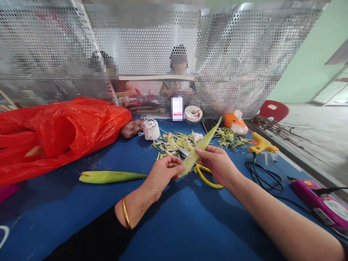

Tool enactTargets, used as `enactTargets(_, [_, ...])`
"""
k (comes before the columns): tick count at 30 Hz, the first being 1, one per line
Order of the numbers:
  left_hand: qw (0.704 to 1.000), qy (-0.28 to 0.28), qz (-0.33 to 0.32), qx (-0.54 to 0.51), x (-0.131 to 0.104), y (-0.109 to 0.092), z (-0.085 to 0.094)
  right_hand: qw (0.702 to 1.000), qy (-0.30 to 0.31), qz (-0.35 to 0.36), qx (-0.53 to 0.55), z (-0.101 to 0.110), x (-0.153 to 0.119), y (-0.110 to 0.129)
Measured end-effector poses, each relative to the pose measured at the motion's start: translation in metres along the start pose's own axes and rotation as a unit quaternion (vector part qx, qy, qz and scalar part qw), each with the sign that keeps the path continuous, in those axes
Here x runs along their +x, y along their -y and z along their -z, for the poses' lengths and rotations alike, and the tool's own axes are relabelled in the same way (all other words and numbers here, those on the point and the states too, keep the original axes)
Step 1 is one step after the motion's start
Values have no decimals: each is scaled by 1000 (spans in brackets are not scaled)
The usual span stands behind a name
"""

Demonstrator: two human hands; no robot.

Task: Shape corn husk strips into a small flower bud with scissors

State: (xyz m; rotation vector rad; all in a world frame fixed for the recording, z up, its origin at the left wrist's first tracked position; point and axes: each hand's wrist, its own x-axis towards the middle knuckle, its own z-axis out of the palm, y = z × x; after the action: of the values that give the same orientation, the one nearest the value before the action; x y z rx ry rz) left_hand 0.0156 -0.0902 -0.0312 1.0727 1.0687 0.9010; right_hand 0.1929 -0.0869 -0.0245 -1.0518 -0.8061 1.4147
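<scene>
A pale green husk leaf is stretched between my two hands, its pointed tip rising to the upper right. My left hand pinches its lower end between thumb and fingers. Higher up along the same leaf, my right hand grips its edge. Beneath them lie scissors with yellow handles, their blades partly hidden by the leaf. Behind the hands is a heap of cut leaf scraps. A whole green husk lies flat on the blue table, left of my left hand.
A red plastic bag fills the left. White string, a lit phone and a ribbon roll stand behind the scraps. At right are a yellow glue gun, its black cable and a purple power strip. People sit behind perforated sheeting.
</scene>
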Motion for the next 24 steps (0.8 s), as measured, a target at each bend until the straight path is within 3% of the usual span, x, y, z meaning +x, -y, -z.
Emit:
enactTargets(3, [1000,-27,3,4,2,-1,3,999,-31,27,8,9,8,7])
enactTargets(7, [994,-109,9,4,3,0,6,993,-69,96,14,12,12,13])
enactTargets(10, [993,-120,4,-5,2,-1,6,972,-97,212,-43,9,5,12])
enactTargets(12, [997,-69,17,-31,1,-2,5,918,-60,346,-184,6,-2,7])
enactTargets(15, [990,30,58,-123,-2,-3,4,743,116,513,-414,1,-13,-4])
enactTargets(17, [984,50,73,-154,-3,-2,3,625,172,570,-505,-1,-18,-11])
enactTargets(19, [988,33,55,-144,-3,-1,4,544,216,582,-564,-1,-21,-14])
enactTargets(21, [991,5,31,-131,-2,0,4,509,245,575,-592,0,-20,-14])
enactTargets(22, [992,-10,18,-126,-2,1,4,511,240,573,-595,1,-18,-13])
enactTargets(24, [993,-39,-7,-112,-2,-1,5,552,176,567,-586,3,-14,-10])
